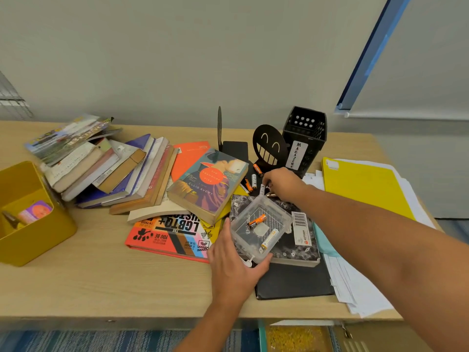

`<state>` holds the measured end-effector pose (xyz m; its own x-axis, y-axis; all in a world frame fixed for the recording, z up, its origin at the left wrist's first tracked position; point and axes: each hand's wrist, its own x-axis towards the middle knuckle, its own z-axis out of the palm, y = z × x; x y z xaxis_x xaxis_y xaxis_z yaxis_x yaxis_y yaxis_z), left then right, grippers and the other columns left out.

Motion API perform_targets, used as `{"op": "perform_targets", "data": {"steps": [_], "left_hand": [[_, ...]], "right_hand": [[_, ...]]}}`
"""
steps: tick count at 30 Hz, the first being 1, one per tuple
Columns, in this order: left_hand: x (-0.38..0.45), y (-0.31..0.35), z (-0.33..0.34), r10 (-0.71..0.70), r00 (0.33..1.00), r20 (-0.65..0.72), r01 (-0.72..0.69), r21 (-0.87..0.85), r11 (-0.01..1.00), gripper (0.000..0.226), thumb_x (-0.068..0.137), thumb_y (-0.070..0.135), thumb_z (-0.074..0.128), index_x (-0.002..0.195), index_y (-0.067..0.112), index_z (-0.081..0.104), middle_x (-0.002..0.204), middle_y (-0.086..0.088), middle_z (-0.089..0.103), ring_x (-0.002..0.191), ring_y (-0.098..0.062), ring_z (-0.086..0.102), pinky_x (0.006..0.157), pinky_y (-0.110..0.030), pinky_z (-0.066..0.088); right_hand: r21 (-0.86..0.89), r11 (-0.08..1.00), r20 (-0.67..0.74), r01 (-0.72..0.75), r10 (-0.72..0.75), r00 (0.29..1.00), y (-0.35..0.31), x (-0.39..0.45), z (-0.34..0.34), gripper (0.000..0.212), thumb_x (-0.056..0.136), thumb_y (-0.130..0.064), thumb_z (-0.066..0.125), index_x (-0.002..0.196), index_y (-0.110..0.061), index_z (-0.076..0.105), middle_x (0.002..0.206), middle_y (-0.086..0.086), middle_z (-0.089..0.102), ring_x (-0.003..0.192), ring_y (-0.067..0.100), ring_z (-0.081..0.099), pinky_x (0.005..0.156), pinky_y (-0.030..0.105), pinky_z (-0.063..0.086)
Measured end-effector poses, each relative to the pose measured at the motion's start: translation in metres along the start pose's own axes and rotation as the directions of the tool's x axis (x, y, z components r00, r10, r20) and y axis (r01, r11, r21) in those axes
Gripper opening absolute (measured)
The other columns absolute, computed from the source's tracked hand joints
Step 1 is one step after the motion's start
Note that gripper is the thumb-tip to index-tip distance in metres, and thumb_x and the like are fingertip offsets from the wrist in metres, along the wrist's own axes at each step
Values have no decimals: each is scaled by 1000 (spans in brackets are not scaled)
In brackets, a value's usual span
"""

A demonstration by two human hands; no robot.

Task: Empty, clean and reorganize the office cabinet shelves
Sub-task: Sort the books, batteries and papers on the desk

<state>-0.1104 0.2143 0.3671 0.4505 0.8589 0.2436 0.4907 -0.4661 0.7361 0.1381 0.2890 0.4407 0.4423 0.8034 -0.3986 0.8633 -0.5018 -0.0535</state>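
My left hand (pixel 232 268) grips a small clear plastic box (pixel 260 228) by its near corner, over a black marbled book (pixel 302 240). Two batteries (pixel 264 231) lie inside the box. My right hand (pixel 281 184) reaches past it and pinches a battery (pixel 263 188) among several loose batteries (pixel 250 182) on the desk, just in front of a black smiley-face bookend (pixel 270 146).
A slumped pile of books (pixel 111 168) fills the left of the wooden desk (pixel 101 280). A yellow bin (pixel 28 214) sits at the far left. A black holder labelled MAGAZINE (pixel 304 138) stands behind. A yellow folder (pixel 365 184) on papers lies right.
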Motion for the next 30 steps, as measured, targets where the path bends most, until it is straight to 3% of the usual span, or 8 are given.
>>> {"op": "perform_targets", "data": {"steps": [3,7,11,17,21,26,28,30], "left_hand": [[0,1,0,-5,1000,1,5,2,1000,115,66,76,64,154,25,10,149,0,42,134,-17,38,113,-34,21],[0,2,0,-15,1000,10,15,13,1000,114,67,77,63,154,26,9,150,0,40,136,-17,37,115,-36,22],[0,4,-2,-23,1000,19,22,7,1000,113,66,78,61,153,31,6,151,0,39,137,-15,35,115,-34,20],[0,4,0,-28,1000,0,28,18,999,114,66,76,64,154,23,12,147,0,43,133,-17,38,115,-43,30],[-1,2,1,-32,999,6,32,23,999,116,66,76,65,154,21,14,146,-1,43,133,-19,40,115,-44,30],[0,4,1,-32,999,-8,32,32,999,115,65,73,69,154,20,16,143,-2,46,130,-18,40,112,-46,34],[-1,4,0,-32,999,-2,33,29,999,115,66,71,70,153,21,16,144,-2,46,130,-18,40,113,-46,33],[0,4,-1,-41,999,7,41,21,999,115,66,70,71,153,23,14,144,-2,44,132,-18,38,114,-43,31]], "right_hand": [[51,998,-11,-26,27,1000,5,-7,0,44,95,-2,58,136,-17,56,137,11,53,121,33,55,100,38,48],[169,985,-233,29,11,972,18,-15,20,27,94,-4,53,115,-15,66,115,12,66,103,32,63,89,39,52],[106,987,-31,-118,122,992,10,-12,10,41,95,-7,61,135,-19,58,134,15,56,117,35,58,96,38,50],[12,996,-141,-88,89,986,7,-6,19,37,88,-1,68,124,-11,65,117,17,65,105,35,63,86,38,51],[3,999,-209,-40,40,977,9,-10,17,45,89,4,62,131,-13,59,119,18,63,107,36,62,86,39,51],[274,955,-435,113,18,900,10,-39,8,43,96,-12,61,136,-29,58,118,10,69,107,29,63,89,43,54],[454,854,-537,254,35,843,3,-63,-2,37,94,-19,67,129,-30,65,117,3,72,107,20,64,92,39,53],[593,710,-535,380,-4,845,-5,-90,-16,34,88,-17,74,120,-29,71,110,-4,73,100,9,67,89,33,57]]}}
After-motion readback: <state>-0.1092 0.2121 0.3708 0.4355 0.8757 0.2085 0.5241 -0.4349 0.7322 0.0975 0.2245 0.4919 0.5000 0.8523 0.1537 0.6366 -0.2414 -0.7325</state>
